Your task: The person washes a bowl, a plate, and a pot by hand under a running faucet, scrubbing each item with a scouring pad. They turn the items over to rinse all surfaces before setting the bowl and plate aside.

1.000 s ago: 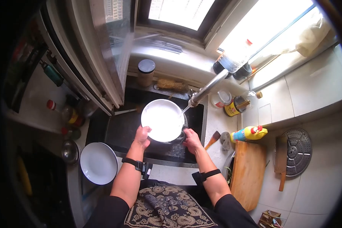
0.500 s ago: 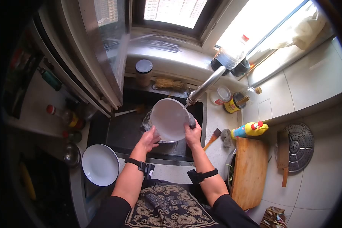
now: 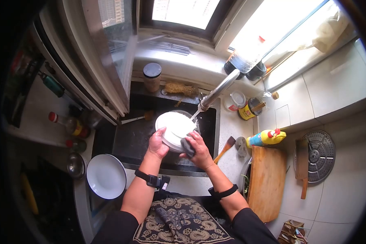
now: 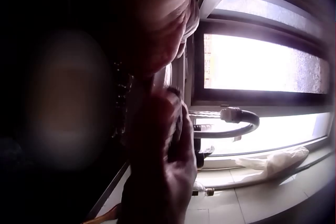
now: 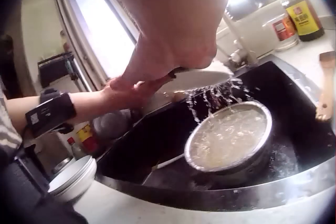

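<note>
A white bowl [image 3: 171, 126] is held over the dark sink [image 3: 126, 142], its face turned up under the tap's stream. At its lower left edge my left hand [image 3: 157, 143] grips it, thumb on the upper face. My right hand [image 3: 200, 153] pinches a dark grey cloth-like pad [image 3: 187, 147] against the bowl's lower right side. Water from the tap [image 3: 215, 92] strikes the bowl, and in the right wrist view it streams off the rim above a metal basin [image 5: 228, 137] of cloudy water. The left wrist view is dark, with much of the bowl hidden.
White dishes [image 3: 106, 176] are stacked on the counter at left. Right of the sink lie a wooden spatula [image 3: 224, 149], a yellow bottle [image 3: 268, 138] and a cutting board [image 3: 266, 183]. A lidded jar [image 3: 152, 77] stands behind the sink; a cleaver [image 3: 301, 166] hangs on the right wall.
The bowl was tipped to show its inside half a second ago and is now turned over. My left hand has moved onto its edge; my right hand with the pad has shifted lower.
</note>
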Tool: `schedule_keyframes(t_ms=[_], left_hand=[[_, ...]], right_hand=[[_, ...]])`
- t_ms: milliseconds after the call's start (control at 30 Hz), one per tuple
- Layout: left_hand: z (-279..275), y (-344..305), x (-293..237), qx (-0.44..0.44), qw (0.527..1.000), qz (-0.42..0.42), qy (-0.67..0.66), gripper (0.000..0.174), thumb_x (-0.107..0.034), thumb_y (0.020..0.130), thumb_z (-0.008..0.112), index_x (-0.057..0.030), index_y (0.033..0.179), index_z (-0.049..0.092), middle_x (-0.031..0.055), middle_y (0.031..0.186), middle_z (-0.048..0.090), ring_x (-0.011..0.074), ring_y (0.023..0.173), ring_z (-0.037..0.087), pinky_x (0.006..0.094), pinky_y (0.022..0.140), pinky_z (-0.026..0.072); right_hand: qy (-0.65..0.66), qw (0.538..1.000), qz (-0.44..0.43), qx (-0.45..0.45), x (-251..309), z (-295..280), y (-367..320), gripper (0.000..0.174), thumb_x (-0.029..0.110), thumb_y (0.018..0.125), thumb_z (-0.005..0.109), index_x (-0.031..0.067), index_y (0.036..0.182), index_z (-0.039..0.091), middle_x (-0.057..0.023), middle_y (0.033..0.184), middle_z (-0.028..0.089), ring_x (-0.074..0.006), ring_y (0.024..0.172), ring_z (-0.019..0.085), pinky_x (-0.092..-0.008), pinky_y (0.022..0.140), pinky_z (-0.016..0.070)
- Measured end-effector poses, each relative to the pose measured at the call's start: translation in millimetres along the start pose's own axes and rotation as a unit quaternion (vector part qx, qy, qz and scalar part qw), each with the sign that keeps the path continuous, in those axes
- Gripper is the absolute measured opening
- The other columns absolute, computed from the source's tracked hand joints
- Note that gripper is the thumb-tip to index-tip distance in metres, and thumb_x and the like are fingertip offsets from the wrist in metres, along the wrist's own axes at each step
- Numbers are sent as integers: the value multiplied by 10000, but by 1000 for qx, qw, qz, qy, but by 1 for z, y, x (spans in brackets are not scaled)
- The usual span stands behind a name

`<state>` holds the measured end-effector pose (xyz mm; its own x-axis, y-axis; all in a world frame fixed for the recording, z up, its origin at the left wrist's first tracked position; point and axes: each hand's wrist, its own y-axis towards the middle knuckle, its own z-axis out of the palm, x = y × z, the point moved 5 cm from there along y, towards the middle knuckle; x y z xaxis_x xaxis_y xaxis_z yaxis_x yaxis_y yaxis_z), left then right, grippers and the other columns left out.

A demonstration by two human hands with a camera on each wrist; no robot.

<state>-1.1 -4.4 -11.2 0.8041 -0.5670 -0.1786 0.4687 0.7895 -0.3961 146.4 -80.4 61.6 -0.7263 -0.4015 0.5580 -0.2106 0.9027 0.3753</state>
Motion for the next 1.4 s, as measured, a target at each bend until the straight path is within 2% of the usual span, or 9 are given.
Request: schedule_keyframes(t_ms=[100, 367, 467, 667, 900, 1000, 1100, 1267, 1400], left_hand=[[-11, 8, 16, 48, 998, -11, -26, 414, -192, 953, 467, 27, 1305, 447, 201, 1245, 573, 326, 1150, 567, 469, 1017, 438], [-2, -9, 4, 48, 997, 57, -13, 494, -173, 940, 511, 15, 1375, 375, 214, 1330, 507, 318, 1223, 513, 473, 1068, 386], [6, -20, 4, 69, 997, 23, 6, 482, -125, 928, 522, 19, 1368, 387, 199, 1333, 513, 305, 1222, 519, 456, 1062, 397], [20, -23, 14, 75, 981, -54, 168, 392, -87, 885, 606, 34, 1249, 522, 141, 1168, 625, 266, 1059, 622, 407, 947, 496], [18, -15, 26, 69, 938, -38, 337, 305, -91, 829, 691, 9, 1110, 624, 69, 1000, 672, 184, 920, 652, 337, 836, 530], [5, -7, 18, 91, 906, -80, 405, 311, -97, 815, 702, 23, 1093, 632, 81, 984, 676, 184, 894, 654, 333, 816, 527], [31, -15, 10, 85, 910, -72, 400, 339, -114, 815, 705, 39, 1107, 622, 91, 991, 673, 178, 872, 649, 323, 794, 521], [30, 4, 9, 66, 930, -43, 358, 299, -83, 818, 699, 14, 1094, 636, 80, 1008, 671, 177, 902, 647, 328, 812, 525], [30, 3, 7, 97, 901, -54, 420, 273, -71, 800, 715, -8, 1060, 657, 68, 1006, 671, 175, 914, 645, 329, 831, 525]], right_hand=[[-23, 999, 22, 25, 28, 17, 11, 824, 524, 709, 738, 11, 1305, 492, -259, 1332, 449, -444, 1300, 364, -520, 1083, 297], [-28, 991, 93, -93, -1, 27, 0, 395, 138, 910, 490, 4, 1280, 521, -228, 1332, 489, -387, 1288, 425, -432, 1099, 318], [111, 944, 249, -184, -66, 23, 4, 384, 179, 962, 450, -33, 1276, 516, -222, 1325, 508, -345, 1283, 448, -378, 1086, 343], [144, 924, 352, -35, -105, 6, 45, 446, 310, 963, 465, 28, 1303, 526, -183, 1330, 525, -296, 1240, 504, -346, 1046, 384], [10, 996, -70, 54, 9, 23, 72, 274, 258, 858, 586, 86, 1050, 680, -117, 1110, 656, -301, 1123, 571, -396, 980, 428], [215, 932, 290, 38, -56, 21, 76, 272, 265, 886, 555, 97, 1062, 674, -110, 1050, 672, -256, 1027, 623, -348, 896, 476], [167, 898, 406, 14, -100, 15, 63, 296, 270, 893, 564, 41, 1063, 647, -160, 1051, 659, -327, 993, 622, -381, 879, 479], [107, 991, 68, -45, -28, 24, 67, 249, 180, 842, 614, 48, 1047, 665, -160, 1162, 626, -326, 1162, 540, -407, 1038, 376], [91, 996, 11, -10, -25, 17, 70, 243, 180, 829, 619, 68, 1039, 670, -161, 1171, 624, -329, 1176, 528, -417, 1028, 381]])
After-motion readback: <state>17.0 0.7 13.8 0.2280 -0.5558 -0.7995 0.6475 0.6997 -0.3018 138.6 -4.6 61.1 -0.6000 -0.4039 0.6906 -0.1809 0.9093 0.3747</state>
